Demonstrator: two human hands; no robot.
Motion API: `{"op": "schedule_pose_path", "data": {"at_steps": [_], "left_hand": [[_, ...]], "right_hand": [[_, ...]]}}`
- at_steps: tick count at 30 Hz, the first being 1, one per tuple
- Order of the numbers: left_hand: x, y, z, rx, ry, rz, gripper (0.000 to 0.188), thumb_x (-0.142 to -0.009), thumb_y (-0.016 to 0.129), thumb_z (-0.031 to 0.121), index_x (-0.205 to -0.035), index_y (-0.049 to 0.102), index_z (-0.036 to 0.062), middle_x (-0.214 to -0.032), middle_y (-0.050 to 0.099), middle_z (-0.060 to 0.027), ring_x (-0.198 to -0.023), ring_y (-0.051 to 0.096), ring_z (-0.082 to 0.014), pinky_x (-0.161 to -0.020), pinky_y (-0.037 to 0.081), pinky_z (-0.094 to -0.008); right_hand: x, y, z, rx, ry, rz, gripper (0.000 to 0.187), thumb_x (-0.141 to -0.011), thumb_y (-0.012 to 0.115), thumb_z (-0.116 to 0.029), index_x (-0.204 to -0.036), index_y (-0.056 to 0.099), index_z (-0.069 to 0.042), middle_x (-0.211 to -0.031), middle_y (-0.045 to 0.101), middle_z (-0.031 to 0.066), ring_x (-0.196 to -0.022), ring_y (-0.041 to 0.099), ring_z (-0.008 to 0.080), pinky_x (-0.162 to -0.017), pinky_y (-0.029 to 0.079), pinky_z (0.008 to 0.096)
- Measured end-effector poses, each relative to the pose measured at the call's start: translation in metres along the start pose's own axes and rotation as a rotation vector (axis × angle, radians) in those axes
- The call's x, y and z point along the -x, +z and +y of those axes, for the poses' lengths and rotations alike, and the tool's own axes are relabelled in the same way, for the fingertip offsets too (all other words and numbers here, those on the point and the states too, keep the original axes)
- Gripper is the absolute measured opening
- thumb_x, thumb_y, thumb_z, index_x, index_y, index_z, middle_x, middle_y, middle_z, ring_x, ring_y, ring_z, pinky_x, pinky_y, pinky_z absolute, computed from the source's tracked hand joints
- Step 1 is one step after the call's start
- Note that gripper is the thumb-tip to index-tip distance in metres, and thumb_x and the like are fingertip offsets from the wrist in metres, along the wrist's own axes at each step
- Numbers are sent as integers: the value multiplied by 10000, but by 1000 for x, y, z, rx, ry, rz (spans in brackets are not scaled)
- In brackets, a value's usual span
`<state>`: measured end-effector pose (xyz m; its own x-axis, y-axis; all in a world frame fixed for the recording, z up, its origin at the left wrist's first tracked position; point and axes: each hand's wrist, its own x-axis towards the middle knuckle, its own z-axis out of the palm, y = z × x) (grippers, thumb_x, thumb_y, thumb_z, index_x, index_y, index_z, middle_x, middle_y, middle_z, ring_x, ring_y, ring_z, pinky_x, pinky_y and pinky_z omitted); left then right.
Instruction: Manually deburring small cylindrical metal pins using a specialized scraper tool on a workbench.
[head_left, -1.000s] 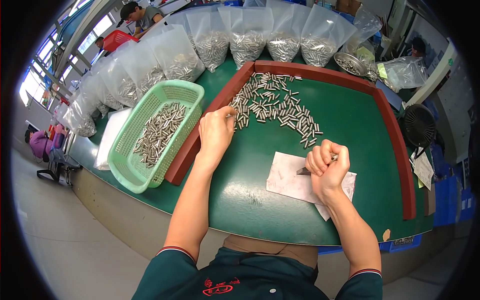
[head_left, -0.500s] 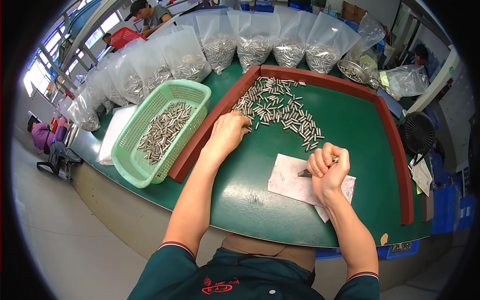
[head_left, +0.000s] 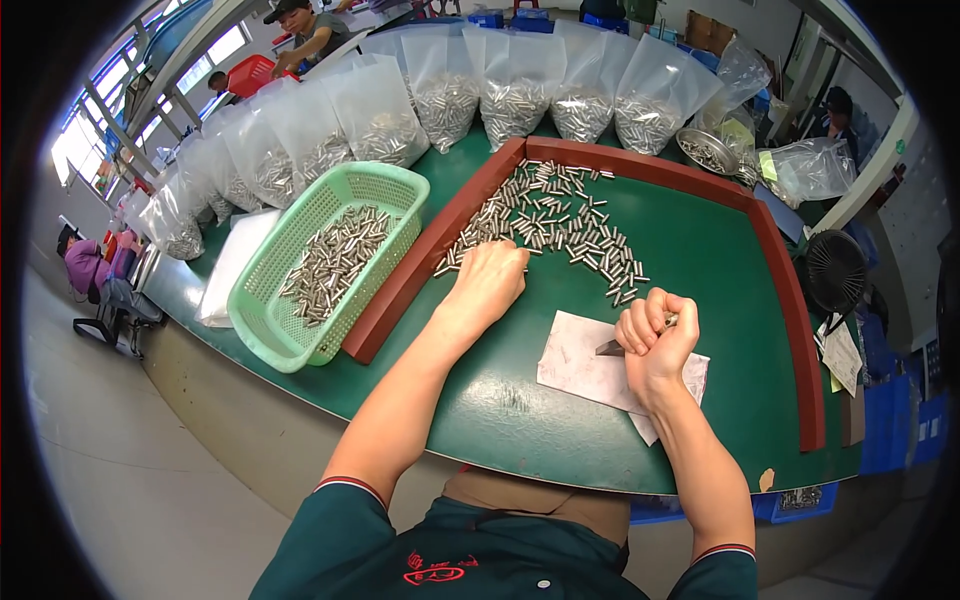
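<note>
Many short metal pins [head_left: 590,243] lie loose on the green tabletop inside a reddish-brown frame. My left hand [head_left: 490,280] is at the near edge of these pins, palm down, fingers curled together. One pin lies against its fingertips; whether the fingers grip it is hidden. Over a stained white cloth or paper pad [head_left: 575,362], my right hand [head_left: 655,345] is closed in a fist around a knife [head_left: 607,348]. Its short metal blade points left from the fist, and the handle end shows by the thumb.
A green plastic basket [head_left: 255,305] of pins stands left of the brown frame [head_left: 385,305]. Clear bags [head_left: 515,95] of pins line the table's far and left sides. At right are a black fan [head_left: 838,270] and a metal bowl [head_left: 708,150]. Other people sit farther off.
My left hand has moved a little right and nearer to me, uncovering pins at the pile's left edge. My right hand and the knife stay nearly in place.
</note>
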<state>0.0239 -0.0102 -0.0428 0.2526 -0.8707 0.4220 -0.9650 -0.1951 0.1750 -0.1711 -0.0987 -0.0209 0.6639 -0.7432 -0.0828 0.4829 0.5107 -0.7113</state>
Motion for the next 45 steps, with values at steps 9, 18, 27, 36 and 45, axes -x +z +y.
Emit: {"op": "schedule_pose_path", "data": {"at_steps": [9, 18, 27, 36, 45], "left_hand": [[-8, -2, 4, 193, 96, 120, 40, -640, 547, 12, -660, 517, -4, -629, 539, -149, -574, 540, -336, -524, 435, -422], [-4, 1, 41, 909, -82, 354, 108, -711, 623, 10, -815, 611, 34, -528, 399, 25, -454, 306, -36, -410, 261, -206], [-5, 0, 47, 938, -118, 359, 104, -715, 626, 12, -814, 611, 42, -526, 379, 40, -459, 299, -33, -415, 255, -203], [0, -15, 55, 917, -130, -174, 95, -726, 594, 89, -764, 583, 2, -488, 362, 15, -461, 333, -51, -422, 292, -239], [8, -21, 69, 664, -94, -528, 122, -695, 626, 90, -748, 601, -17, -467, 403, -17, -444, 364, -73, -424, 306, -267]], "right_hand": [[2, -1, -1, -18, 8, 27, 297, -787, 283, -234, -511, 258, -130, -384, 222, -20, -344, 158, 89, -357, 168, 241], [1, 0, 0, -18, 11, -9, 304, -792, 294, -242, -515, 261, -123, -390, 231, -15, -340, 171, 90, -353, 170, 241], [3, 0, -2, 3, -6, -4, 292, -785, 291, -223, -513, 257, -121, -389, 233, -13, -343, 168, 87, -352, 171, 241], [4, -1, 0, -7, -12, -19, 295, -797, 283, -224, -521, 268, -120, -398, 243, -15, -348, 171, 83, -351, 165, 239], [-2, -4, -4, -70, -28, -109, 310, -804, 285, -223, -514, 262, -115, -396, 236, -21, -351, 159, 72, -347, 147, 230]]}}
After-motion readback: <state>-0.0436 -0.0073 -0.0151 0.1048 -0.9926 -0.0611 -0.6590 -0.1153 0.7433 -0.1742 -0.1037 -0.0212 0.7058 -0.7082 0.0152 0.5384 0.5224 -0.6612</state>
